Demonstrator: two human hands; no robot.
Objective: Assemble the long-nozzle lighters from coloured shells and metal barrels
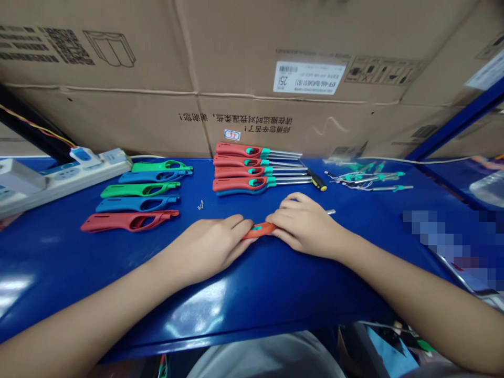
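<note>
In the middle of the frame, the left hand and the right hand are both above the blue desk and hold together one orange-red handle, in which a small green part is visible. The grip of the left hand is narrow, with thumb and fingers closed around the left end of this handle; the grip of the right hand is also narrow, with its fingers closed at the right end. Just beyond the right hand a short metal end appears, but I cannot tell surely whether it belongs to the same piece. Above the hands, at the upper centre, four red lighters with green collars and metal tubes lie in a stack of rows, and a blue edge shows under the lowest one. A screwdriver with black and yellow handle lies at the ends of the tubes. Near the left hand, a few small screws lie together. At the left of the frame five casings are placed one below another: green, blue, green, blue and red. Above these is a white power strip. At the right, metal rods with green parts and thin wires lie in a loose pile. Behind everything stands a cardboard box.
</note>
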